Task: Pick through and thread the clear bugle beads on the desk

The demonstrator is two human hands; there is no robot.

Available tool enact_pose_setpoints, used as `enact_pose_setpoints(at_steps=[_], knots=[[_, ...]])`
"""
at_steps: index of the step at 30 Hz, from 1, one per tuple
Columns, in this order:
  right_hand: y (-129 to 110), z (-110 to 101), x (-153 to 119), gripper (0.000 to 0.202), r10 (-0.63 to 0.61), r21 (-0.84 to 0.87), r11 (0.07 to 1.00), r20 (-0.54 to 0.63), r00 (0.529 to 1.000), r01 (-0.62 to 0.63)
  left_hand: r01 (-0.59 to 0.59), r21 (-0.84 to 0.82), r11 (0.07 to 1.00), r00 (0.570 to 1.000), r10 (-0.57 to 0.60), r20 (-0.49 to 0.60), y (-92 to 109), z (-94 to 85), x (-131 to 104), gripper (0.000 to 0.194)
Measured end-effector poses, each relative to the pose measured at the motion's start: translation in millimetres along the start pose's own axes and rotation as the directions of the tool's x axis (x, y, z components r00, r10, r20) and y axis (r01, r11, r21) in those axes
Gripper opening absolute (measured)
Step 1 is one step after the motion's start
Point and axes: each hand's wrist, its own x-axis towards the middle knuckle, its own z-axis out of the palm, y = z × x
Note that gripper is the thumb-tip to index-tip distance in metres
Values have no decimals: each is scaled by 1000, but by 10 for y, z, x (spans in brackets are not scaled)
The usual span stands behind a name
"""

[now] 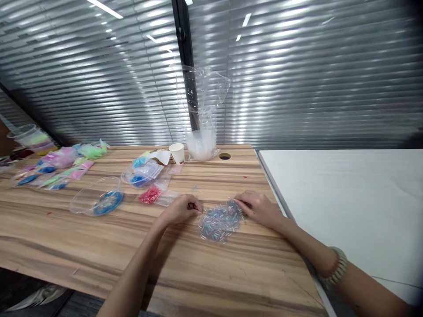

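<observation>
One pile of iridescent tube beads (220, 223) lies loose on the wooden desk (99, 246), between the two hands. Left hand (181, 210): fingers curled, tips pinched narrow at the pile's left edge; what they hold is too small to tell. Right hand (260, 208): fingers bent, tips touching the pile's upper right edge. Beyond the left hand: one red bead packet (149, 194), one paper cup (177, 153), one clear dish with blue beads (99, 201).

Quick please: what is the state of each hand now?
Left hand: fingers curled at the edge of the bead pile; any grip cannot be told.
Right hand: resting on the pile; grip cannot be told.
</observation>
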Motion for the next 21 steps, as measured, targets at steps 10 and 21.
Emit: enact_pose_setpoints(at_steps=[10,21], knots=[[19,15,-16,26,-19,24,1000,-11,1000,19,-33,14,999,999,33,2,-21,1,-1,11],[13,2,-8,25,-15,10,1000,-19,1000,15,-31,-8,999,999,31,5,-53,17,21,9]])
